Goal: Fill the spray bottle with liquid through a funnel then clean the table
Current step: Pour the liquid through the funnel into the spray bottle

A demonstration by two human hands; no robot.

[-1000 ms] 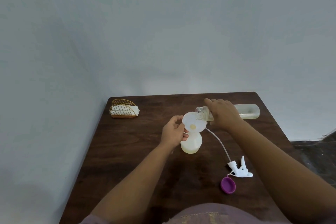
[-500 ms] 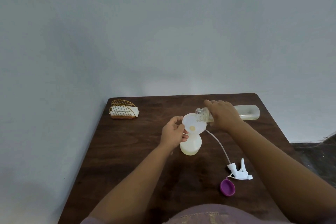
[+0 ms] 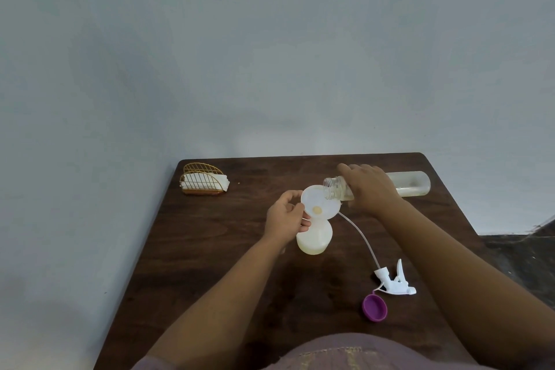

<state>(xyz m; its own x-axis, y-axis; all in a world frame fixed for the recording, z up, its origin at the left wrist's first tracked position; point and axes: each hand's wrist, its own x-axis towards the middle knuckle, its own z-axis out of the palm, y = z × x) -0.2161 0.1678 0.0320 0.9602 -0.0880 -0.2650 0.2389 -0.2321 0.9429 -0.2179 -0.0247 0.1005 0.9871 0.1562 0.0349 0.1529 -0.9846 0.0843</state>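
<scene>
A white funnel (image 3: 315, 200) sits in the neck of a squat translucent spray bottle (image 3: 314, 239) holding pale yellowish liquid. My left hand (image 3: 285, 216) pinches the funnel's left rim and the bottle neck. A clear plastic bottle (image 3: 408, 182) lies almost level in my right hand (image 3: 368, 187), its threaded mouth (image 3: 330, 187) over the funnel's right edge. A little liquid pools at the funnel's centre. The white spray trigger head (image 3: 395, 282) with its long dip tube (image 3: 359, 237) lies on the table to the right.
A purple cap (image 3: 374, 307) lies near the trigger head. A gold wire holder with white napkins (image 3: 204, 182) stands at the back left corner of the dark wooden table (image 3: 210, 249). Pale walls close the left and back; the floor shows at right.
The clear bottle's mouth has stayed over the funnel. The hands hold nearly the same pose; the view has shifted only slightly.
</scene>
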